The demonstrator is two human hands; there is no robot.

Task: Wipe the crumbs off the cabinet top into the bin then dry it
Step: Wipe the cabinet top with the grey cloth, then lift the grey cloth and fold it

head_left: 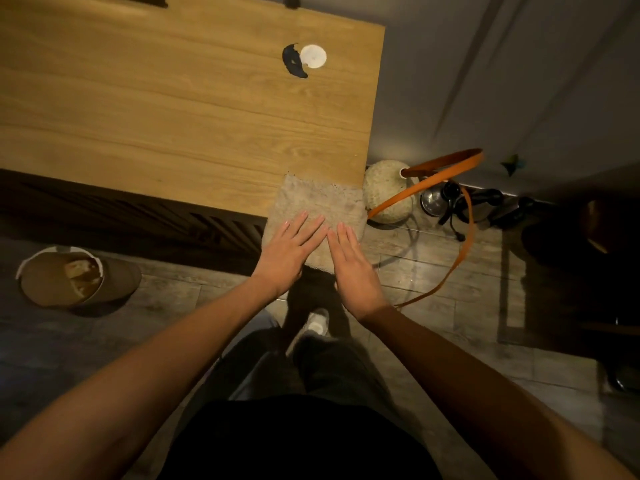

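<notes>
A beige fluffy cloth [322,199] lies on the near right corner of the wooden cabinet top [173,116] and hangs over its front edge. My left hand [289,252] lies flat on the cloth with straight, spread fingers. My right hand [355,263] lies flat beside it, fingers straight and together, its tips close to my left hand's fingers. A round bin [69,275] stands on the floor to the left, below the cabinet front, with light scraps inside. I see no crumbs on the wood.
A white round disc [312,56] and a black scrap [293,62] lie on the far right of the cabinet top. On the floor to the right are a round stone-like ball [384,192], an orange strap [450,202] and dark metal items [460,202].
</notes>
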